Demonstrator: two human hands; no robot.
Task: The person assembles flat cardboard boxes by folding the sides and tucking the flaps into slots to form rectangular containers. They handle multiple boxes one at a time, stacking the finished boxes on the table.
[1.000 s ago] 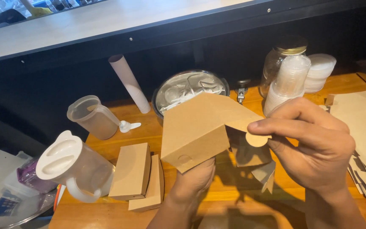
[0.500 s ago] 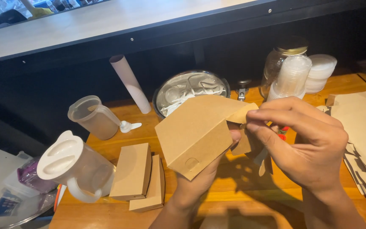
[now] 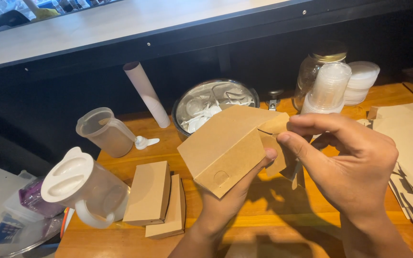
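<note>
Above the middle of the wooden counter, left hand cradles the half-folded brown cardboard box from beneath; right hand pinches its end flap; press the flap in squarely, supporting the box

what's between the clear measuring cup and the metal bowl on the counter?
In the head view, between the measuring cup and the metal bowl: a cardboard tube leaning against the dark wall, and a small white scoop lying on the wood.

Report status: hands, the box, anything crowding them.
Left hand under the kraft cardboard box, gripping it. Right hand pinching its end flap. Two finished boxes lie apart; steel bowl close behind.
</note>
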